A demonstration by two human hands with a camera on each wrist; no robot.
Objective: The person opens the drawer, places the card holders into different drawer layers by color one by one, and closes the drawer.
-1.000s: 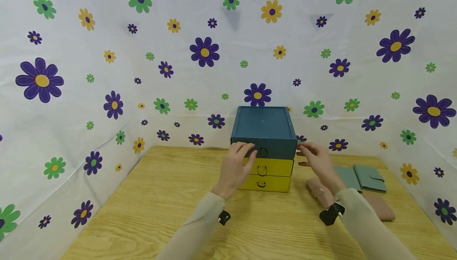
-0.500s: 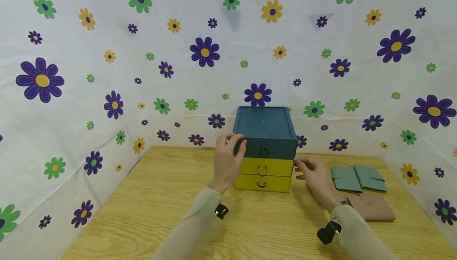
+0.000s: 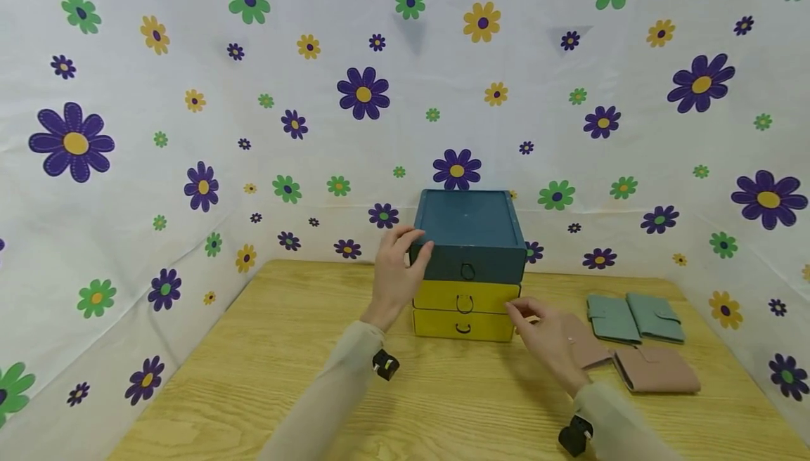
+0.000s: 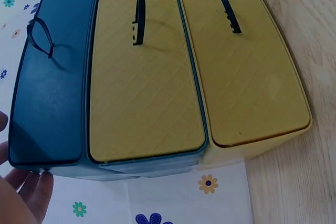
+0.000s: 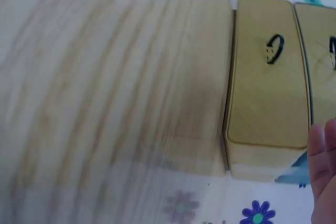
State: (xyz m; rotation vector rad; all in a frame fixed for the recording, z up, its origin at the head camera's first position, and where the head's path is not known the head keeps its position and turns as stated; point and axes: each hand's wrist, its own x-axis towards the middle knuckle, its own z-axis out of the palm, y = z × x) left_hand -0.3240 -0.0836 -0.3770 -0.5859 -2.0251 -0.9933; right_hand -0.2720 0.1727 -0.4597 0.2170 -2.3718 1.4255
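A small drawer unit stands by the back wall: a blue drawer (image 3: 493,264) on top, a yellow middle drawer (image 3: 436,296) and a yellow bottom drawer (image 3: 430,324) beneath, each with a dark loop handle. My left hand (image 3: 395,275) touches the upper left corner of the blue drawer; in the left wrist view its fingers (image 4: 39,192) lie along the side wall. My right hand (image 3: 547,334) has its fingertips at the right edge of the yellow drawers, near the seam between them. The right wrist view catches only its fingers (image 5: 317,153). All the drawers are closed.
Two pink wallets lie to the right: one pink wallet (image 3: 658,369) in front, another pink wallet (image 3: 588,345) partly behind my right hand. Behind them are a green wallet (image 3: 614,319) and a second green wallet (image 3: 657,317). A flowered cloth (image 3: 304,81) surrounds the wooden table (image 3: 266,377).
My right hand has moved down from beside the blue drawer to the yellow drawers' edge. My left hand has shifted left, off the blue drawer's front to its corner.
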